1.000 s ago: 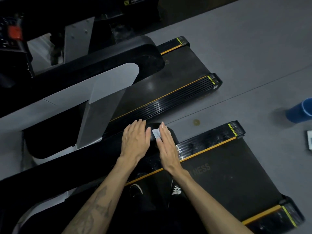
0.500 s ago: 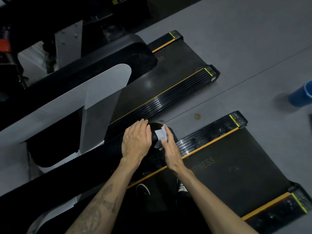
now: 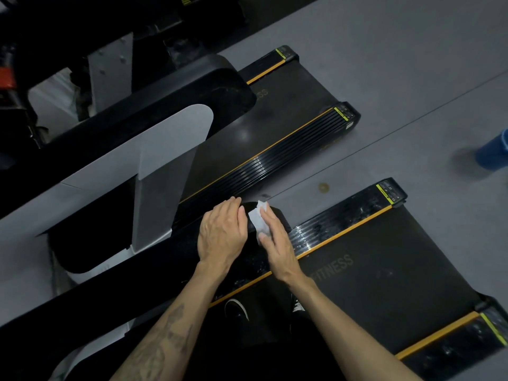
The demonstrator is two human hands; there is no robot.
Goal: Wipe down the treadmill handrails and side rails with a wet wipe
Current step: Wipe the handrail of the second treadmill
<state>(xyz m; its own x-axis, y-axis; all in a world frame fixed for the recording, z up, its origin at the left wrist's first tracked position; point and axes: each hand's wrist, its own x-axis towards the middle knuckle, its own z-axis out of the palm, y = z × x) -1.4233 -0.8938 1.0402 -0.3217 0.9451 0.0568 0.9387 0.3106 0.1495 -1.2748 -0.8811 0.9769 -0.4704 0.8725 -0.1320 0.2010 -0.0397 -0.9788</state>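
White wet wipe (image 3: pixel 258 221) pressed under our right hand (image 3: pixel 275 240), fingers straight; handrail (image 3: pixel 154 270) runs near-left from it, flat left hand (image 3: pixel 221 235) nearer.

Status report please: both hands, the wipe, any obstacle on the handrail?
Left hand flat on the black handrail. Right hand presses the wet wipe against the handrail's end. No obstacle seen on it.

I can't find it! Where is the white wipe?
In the head view, the wet wipe sits mid-frame on the black handrail's rounded end, under the right hand's fingers, beside the left hand.
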